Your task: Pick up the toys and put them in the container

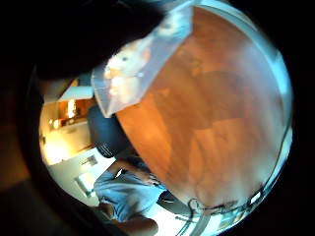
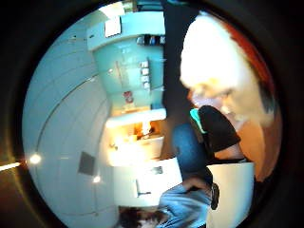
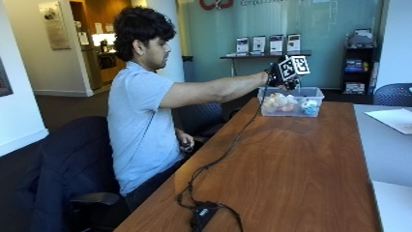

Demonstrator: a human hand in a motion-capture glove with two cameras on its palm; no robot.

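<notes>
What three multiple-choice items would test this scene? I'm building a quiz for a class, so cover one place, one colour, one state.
1. Where does the container stand?
A. on the wooden table's far end
B. on the floor
C. on a chair

2. What colour is the table?
A. white
B. reddish brown
C. green

3. How is the container now?
A. lidded and empty
B. tipped on its side
C. upright, open, with toys inside

Key: 1 A, the outside view shows it on the tabletop far from the person, under the gloved right hand. 2 B, the wood grain surface reads brown. 3 C, toys show through its clear walls and no lid is on it.
</notes>
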